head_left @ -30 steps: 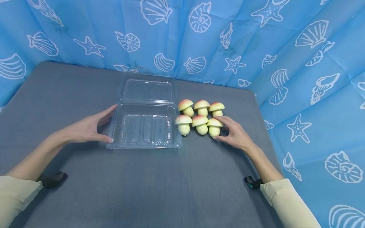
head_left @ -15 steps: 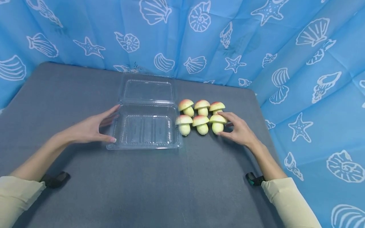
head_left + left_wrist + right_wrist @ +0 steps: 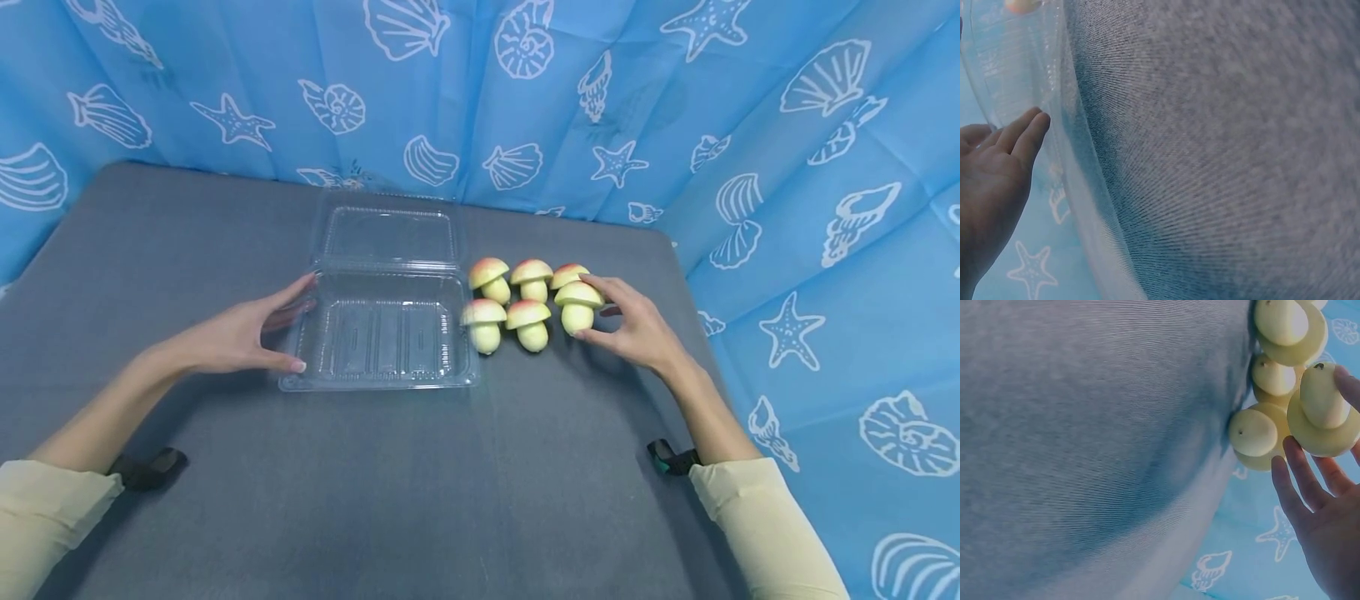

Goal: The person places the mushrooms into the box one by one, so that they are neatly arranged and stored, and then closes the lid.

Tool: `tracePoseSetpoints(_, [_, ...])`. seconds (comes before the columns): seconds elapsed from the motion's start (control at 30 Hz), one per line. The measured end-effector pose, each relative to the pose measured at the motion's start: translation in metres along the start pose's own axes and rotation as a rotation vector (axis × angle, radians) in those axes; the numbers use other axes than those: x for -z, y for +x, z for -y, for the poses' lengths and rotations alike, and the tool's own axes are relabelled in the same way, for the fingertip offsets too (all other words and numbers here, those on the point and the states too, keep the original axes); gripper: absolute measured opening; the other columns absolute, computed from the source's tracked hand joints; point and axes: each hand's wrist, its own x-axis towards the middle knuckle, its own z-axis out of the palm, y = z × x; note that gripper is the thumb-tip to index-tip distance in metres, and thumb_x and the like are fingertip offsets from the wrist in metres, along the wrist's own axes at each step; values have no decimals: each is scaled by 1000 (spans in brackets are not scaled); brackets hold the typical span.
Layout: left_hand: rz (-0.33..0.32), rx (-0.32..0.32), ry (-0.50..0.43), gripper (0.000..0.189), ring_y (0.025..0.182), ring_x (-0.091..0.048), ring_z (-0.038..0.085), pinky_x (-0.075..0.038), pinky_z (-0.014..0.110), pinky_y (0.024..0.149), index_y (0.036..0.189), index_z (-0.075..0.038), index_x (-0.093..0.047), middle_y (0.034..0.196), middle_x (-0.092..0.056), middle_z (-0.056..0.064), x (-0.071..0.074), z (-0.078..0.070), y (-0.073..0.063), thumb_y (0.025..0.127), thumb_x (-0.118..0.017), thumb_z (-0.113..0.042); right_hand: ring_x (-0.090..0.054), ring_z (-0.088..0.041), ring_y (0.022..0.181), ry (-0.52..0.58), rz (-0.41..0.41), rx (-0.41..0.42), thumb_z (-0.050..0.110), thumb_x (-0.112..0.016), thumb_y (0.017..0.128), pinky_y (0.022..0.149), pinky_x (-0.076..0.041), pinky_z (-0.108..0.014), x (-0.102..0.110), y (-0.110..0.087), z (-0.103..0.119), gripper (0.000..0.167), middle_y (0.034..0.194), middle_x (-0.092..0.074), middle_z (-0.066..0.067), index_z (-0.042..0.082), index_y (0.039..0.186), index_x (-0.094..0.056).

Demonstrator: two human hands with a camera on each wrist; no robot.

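A clear plastic clamshell container [image 3: 382, 342] lies on the grey table with its lid [image 3: 390, 237] folded back. At its left side my left hand [image 3: 240, 337] rests with thumb and fingers spread along the edge; in the left wrist view the fingers [image 3: 1032, 131] look straight. My right hand [image 3: 637, 329] pinches a toy mushroom [image 3: 577, 312] with a yellow-green cap and pale stem. The right wrist view shows this mushroom [image 3: 1322, 406] raised, its stem end toward the camera. It partly covers another mushroom [image 3: 568, 275] behind it in the head view.
Several more mushrooms with red-tinged caps stand in two rows right of the container, including one at the front [image 3: 531, 325] and one at the back [image 3: 489, 279]. A blue curtain [image 3: 465, 100] with white shells and starfish hangs behind and right of the grey table [image 3: 375, 492].
My right hand has taken the mushroom from the right end of the front row, lifting it up and slightly right. The left hand has shifted slightly right along the container's edge.
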Motion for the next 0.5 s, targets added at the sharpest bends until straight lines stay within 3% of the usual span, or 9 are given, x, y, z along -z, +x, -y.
tracePoseSetpoints(0.17, [6,10,9,121,142,-30,45,-27,63,111,161,-21,3,166,-4,13,0,1,1,79,-86,-23,-58,-24,108,10,-19,12,15,-87,77,87,-56,-50,0,6,4,83,131,-57,-11,13,149,-47])
tracePoseSetpoints(0.5, [3,28,12,122,143,-30,43,-27,57,113,161,-20,4,166,-4,13,0,3,2,79,-86,-24,-59,-25,111,15,-24,60,18,-87,78,90,-55,-48,-1,28,15,84,138,-55,-10,19,150,-45])
